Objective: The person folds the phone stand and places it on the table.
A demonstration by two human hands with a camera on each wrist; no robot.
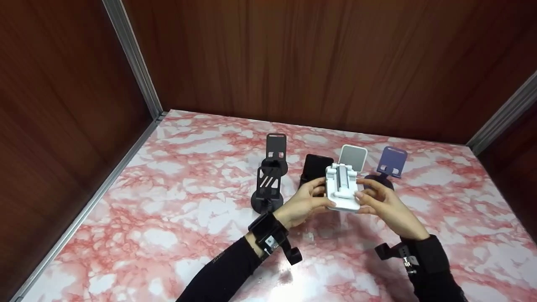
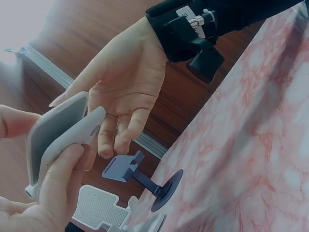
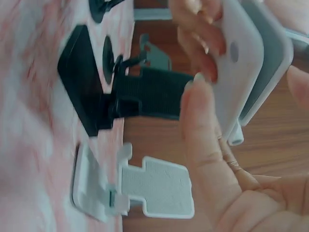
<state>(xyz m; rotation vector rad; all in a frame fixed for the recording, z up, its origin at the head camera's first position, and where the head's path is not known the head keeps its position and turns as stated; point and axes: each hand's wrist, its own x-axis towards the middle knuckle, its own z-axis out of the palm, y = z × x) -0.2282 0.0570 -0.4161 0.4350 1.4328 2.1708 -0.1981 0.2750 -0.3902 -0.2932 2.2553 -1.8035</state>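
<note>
A white folding phone stand (image 1: 347,204), collapsed nearly flat, is held up above the table between both hands. My left hand (image 1: 303,204) grips its left edge, thumb in front and fingers behind. On the opposite edge, my right hand (image 1: 390,208) pinches it between thumb and fingers. The left wrist view shows a narrow gap between the stand's base (image 2: 70,133) and its grey-padded plate (image 2: 55,125). Behind the held stand is another white stand (image 1: 353,157), unfolded with a grey pad and partly hidden. A black stand (image 1: 317,165) is close beyond my left fingertips.
A purple stand (image 1: 392,161) is right of the white one. To the left, a dark grey stand (image 1: 276,144) stands behind a black slotted stand (image 1: 268,184), near my left wrist. The marbled table (image 1: 168,188) ends at a wood-grain back wall (image 1: 314,63).
</note>
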